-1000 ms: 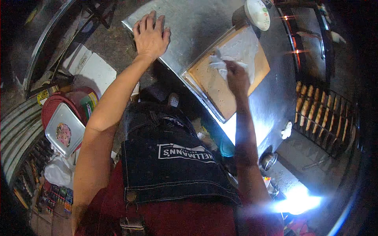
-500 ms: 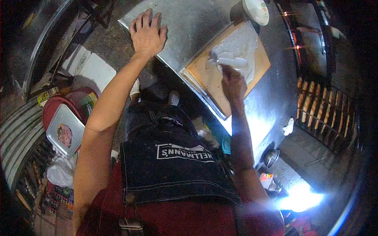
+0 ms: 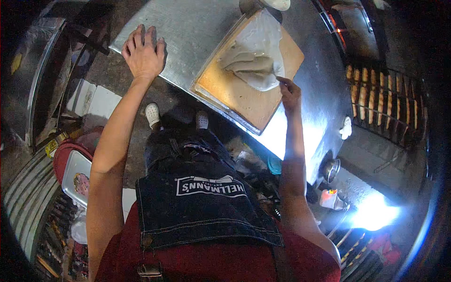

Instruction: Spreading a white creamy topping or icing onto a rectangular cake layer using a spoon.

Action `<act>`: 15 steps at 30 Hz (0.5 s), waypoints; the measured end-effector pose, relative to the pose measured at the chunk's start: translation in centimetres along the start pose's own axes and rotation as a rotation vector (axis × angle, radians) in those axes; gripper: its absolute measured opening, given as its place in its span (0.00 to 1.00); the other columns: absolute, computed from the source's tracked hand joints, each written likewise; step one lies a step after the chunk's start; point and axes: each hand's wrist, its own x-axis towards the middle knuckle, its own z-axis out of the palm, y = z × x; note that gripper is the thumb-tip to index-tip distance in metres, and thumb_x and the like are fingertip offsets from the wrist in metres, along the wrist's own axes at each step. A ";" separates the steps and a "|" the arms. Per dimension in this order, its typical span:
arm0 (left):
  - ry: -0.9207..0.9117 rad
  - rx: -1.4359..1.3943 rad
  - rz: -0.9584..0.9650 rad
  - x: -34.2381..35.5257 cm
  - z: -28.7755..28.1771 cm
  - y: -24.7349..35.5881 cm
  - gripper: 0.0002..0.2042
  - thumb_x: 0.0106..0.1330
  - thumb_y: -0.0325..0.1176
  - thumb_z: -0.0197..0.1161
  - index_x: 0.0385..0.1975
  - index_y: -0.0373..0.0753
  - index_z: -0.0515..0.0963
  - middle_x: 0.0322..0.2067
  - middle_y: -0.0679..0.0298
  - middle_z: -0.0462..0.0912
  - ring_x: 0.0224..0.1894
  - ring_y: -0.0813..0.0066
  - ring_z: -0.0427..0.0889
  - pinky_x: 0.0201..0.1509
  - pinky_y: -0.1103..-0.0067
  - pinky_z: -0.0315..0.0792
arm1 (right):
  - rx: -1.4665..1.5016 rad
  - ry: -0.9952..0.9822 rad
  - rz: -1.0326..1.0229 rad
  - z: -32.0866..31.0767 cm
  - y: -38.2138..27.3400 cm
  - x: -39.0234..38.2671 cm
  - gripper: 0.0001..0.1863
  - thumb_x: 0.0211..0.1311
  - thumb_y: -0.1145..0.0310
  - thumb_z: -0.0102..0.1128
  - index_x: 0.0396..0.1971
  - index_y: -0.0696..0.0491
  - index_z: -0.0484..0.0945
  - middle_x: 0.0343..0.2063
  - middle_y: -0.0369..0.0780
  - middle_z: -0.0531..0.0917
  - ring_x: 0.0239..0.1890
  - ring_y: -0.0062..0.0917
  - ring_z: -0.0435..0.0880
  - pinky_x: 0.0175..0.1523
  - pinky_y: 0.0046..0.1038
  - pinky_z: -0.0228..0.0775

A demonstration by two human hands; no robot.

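Note:
A golden-brown sheet cake (image 3: 265,109) lies on a flat tray (image 3: 224,109) on the metal table (image 3: 188,33). White cream (image 3: 263,40) covers its far part and middle, with swept ridges. At the right side of the cream my right hand (image 3: 291,96) is closed, fingers pinched on what looks like a spatula; its blade blends into the cream and I cannot make out its full shape. My left hand (image 3: 144,58) rests on the table's left corner, fingers stretched out, holding nothing.
A pale bowl (image 3: 276,3) stands beyond the cake. Long bread sticks (image 3: 371,94) lie on a rack at the right. A metal bowl (image 3: 331,170) sits near the table's right end. At the lower left is a tray (image 3: 77,176) with a pinkish piece; a bright lamp glares lower right.
My right hand has moved from over the cream to its right edge. The ridges in the cream have changed shape. My left hand stays on the table corner; the whole view has shifted.

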 end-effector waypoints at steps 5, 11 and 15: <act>0.003 0.033 0.000 -0.1 0.1 -0.6 0.25 0.71 0.54 0.52 0.64 0.52 0.73 0.69 0.63 0.66 0.72 0.61 0.59 0.74 0.59 0.46 | -0.265 -0.114 0.089 6.8 -4.3 -4.9 0.15 0.69 0.64 0.55 0.50 0.45 0.85 0.44 0.43 0.88 0.49 0.34 0.87 0.56 0.35 0.75; 0.002 0.039 0.002 -0.1 0.1 -0.6 0.25 0.71 0.54 0.52 0.64 0.52 0.73 0.69 0.63 0.66 0.72 0.61 0.59 0.75 0.60 0.46 | -0.063 -0.289 -0.085 7.6 -6.3 -7.6 0.17 0.67 0.68 0.55 0.53 0.46 0.84 0.46 0.46 0.87 0.50 0.38 0.86 0.58 0.35 0.73; 0.014 0.026 -0.002 -0.2 -0.2 -0.5 0.25 0.71 0.54 0.52 0.64 0.51 0.73 0.69 0.62 0.66 0.72 0.60 0.59 0.74 0.59 0.46 | -0.375 -0.078 -0.136 2.4 -3.8 -1.6 0.17 0.70 0.75 0.52 0.55 0.53 0.82 0.44 0.41 0.88 0.48 0.24 0.84 0.54 0.27 0.73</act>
